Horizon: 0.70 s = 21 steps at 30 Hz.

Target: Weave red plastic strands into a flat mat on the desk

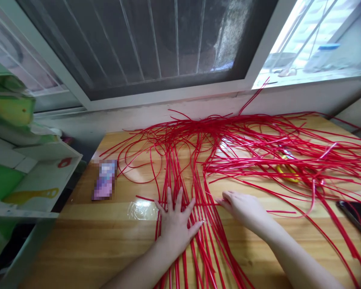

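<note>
Long, thin red strands (209,241) run down the wooden table toward me, side by side. My left hand (176,220) lies flat on them with its fingers spread. To its right, my right hand (236,202) is closed in a pinch on a red strand (210,204) that crosses the lengthwise ones. One end of a crosswise strand shows left of my left hand, and another short piece sticks out right of my right hand. The fingertips of the right hand are partly hidden from view.
A tangled heap of red strands (204,126) lies along the back of the table (108,237). Yellow-handled scissors (289,172) sit among strands at the right. A dark phone (355,216) lies at the right edge, and a blurred-out packet-like item (104,180) at the left.
</note>
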Available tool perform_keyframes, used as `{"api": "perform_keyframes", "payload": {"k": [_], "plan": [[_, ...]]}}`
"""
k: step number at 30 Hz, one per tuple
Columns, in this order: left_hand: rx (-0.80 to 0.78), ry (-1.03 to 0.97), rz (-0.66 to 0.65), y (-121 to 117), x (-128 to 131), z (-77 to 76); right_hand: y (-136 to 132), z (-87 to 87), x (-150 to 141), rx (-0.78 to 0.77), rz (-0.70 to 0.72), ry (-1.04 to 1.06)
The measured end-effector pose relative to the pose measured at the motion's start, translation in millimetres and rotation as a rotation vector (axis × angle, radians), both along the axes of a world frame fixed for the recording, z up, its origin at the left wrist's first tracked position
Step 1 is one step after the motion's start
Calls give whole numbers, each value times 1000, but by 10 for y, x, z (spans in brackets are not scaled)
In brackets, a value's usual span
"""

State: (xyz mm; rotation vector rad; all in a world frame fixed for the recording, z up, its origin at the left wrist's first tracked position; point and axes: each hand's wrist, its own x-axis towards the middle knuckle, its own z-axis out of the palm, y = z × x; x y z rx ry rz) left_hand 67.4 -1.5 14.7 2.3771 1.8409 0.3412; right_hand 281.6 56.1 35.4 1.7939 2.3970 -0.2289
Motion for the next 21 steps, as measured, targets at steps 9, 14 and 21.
{"api": "perform_keyframes", "payload": {"k": [9, 14, 21], "plan": [[-5, 11, -70, 129, -161, 98, 112, 3, 113, -165, 77, 213], [-55, 46, -70, 117, -190, 60, 132, 16, 181, -168, 67, 218], [-85, 59, -61, 101, -160, 47, 160, 28, 235, -105, 50, 189]]}}
